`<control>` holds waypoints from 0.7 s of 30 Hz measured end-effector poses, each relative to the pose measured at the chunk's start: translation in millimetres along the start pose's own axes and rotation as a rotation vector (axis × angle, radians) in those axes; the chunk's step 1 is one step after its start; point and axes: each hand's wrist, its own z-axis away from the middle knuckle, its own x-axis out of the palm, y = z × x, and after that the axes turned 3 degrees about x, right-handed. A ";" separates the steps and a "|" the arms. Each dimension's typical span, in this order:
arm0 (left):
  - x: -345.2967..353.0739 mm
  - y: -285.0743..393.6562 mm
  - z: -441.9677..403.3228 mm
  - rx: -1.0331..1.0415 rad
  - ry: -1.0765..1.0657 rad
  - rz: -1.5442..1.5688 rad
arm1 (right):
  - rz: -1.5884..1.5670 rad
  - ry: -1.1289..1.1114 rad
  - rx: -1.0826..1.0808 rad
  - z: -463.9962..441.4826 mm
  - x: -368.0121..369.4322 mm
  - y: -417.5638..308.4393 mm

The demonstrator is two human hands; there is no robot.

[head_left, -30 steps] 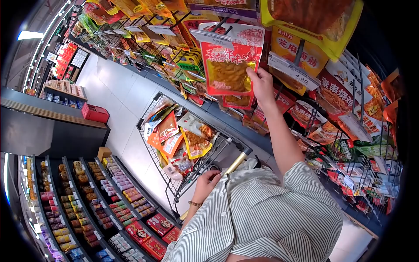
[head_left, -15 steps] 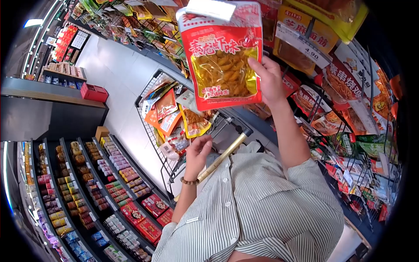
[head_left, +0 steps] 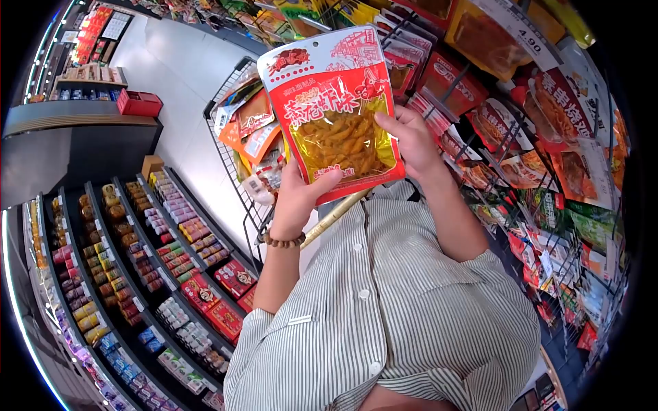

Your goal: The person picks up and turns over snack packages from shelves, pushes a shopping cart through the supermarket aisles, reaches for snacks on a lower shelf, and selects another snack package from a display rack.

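Note:
A red and white snack pouch with a clear window showing yellow-brown pieces is held up in front of me. My right hand grips its right edge, thumb on the front. At the lower left corner, my left hand pinches it too, thumb across the front; a beaded bracelet circles that wrist. The fingers behind the pouch are hidden. Beyond the pouch stands a wire shopping cart holding several packaged foods, partly covered by the pouch. The cart's handle runs just below my left hand.
Hanging snack packs fill the rack on the right, with a price tag reading 4.90. Curved shelves of jars and cans stand at lower left. A red box sits on a counter at upper left. Pale floor lies between.
The pouch has come down from the rack, closer to my body, and its top is now uncovered. My left hand has risen from near the cart handle and taken hold of the pouch's lower left.

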 end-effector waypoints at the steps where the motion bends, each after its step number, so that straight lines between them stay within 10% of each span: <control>1: 6.4 1.8 -2.1 -0.052 0.009 -0.049 | -0.003 0.005 0.007 2.9 1.0 1.9; 21: 21.5 1.8 12.0 0.007 0.003 -0.136 | 0.359 -0.051 -0.180 33.3 17.7 -5.0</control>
